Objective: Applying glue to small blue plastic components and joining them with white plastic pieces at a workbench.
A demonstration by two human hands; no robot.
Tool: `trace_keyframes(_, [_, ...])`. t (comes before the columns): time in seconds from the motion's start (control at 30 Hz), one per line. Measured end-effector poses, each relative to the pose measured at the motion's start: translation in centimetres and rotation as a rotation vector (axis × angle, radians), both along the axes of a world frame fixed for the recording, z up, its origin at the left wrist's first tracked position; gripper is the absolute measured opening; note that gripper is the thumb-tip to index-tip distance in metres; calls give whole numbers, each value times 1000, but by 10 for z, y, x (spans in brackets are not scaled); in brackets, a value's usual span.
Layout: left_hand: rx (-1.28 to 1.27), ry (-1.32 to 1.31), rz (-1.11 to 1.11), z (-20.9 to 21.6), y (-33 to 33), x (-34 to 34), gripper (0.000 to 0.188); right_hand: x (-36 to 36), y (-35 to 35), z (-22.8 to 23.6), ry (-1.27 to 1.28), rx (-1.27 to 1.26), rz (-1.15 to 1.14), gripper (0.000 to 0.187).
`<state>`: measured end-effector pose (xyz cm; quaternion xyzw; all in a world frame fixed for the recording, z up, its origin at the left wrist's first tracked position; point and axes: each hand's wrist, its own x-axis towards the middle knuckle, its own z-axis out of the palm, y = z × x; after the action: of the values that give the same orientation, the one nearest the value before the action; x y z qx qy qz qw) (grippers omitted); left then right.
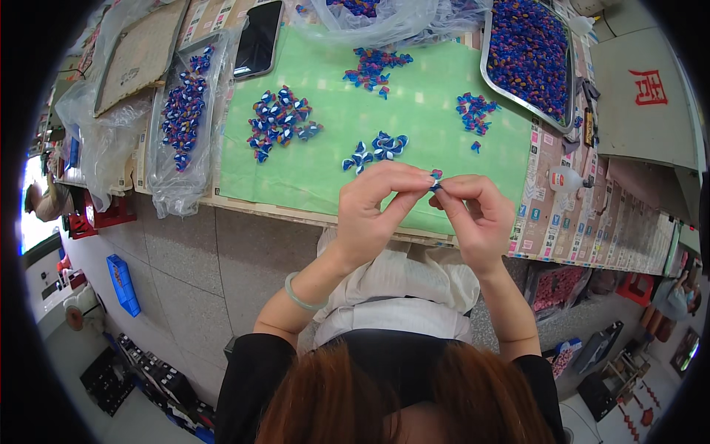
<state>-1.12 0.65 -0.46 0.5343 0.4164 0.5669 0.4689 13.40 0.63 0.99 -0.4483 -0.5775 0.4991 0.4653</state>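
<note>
Both hands are raised over the near edge of the green sheet [333, 192], fingertips almost meeting. Thumb and forefinger of my left hand [373, 211] pinch a tiny blue, white and pink plastic piece [436, 176]. From the other side, my right hand [482, 222] pinches the same piece; the fingertips partly cover it. Just beyond my left hand lies a small group of blue-and-white pieces [389, 146]. A larger heap of similar pieces [281, 117] sits farther left. Small blue-and-pink parts [373, 70] are strewn at the far middle, with another cluster [475, 112] at the right.
A metal tray [518, 103] full of small coloured parts stands far right. At left are a plastic-lined tray [216, 111] of pieces, a black phone [257, 41] and a cardboard sheet [140, 55]. Clear plastic bags [399, 26] lie at the back; a small bottle [564, 179] is at right.
</note>
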Motion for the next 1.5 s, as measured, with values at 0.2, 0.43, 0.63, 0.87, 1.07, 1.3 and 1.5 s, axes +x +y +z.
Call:
trace_keyframes(0.2, [-95, -5, -33, 2, 2, -1, 14, 2, 4, -2, -65, 73, -12, 4])
trace_keyframes(0.43, [-177, -144, -129, 9, 5, 1, 15, 7, 10, 8, 697, -751, 9, 5])
trace_keyframes(0.63, [-587, -711, -281, 6, 5, -2, 16, 0, 1, 10, 181, -174, -59, 14])
trace_keyframes(0.87, [-763, -814, -338, 9, 6, -5, 17, 7, -1, 6, -120, 131, -23, 16])
trace_keyframes(1.07, [-761, -764, -352, 6, 8, -7, 18, 5, -1, 4, -125, 111, -22, 15])
trace_keyframes(1.3, [-776, -751, -397, 0, 8, -5, 20, 7, 1, 5, -148, 93, 6, 14])
trace_keyframes(1.5, [-266, -192, -205, 10, 0, 10, 29, 9, 2, 6, 338, -432, -126, 9])
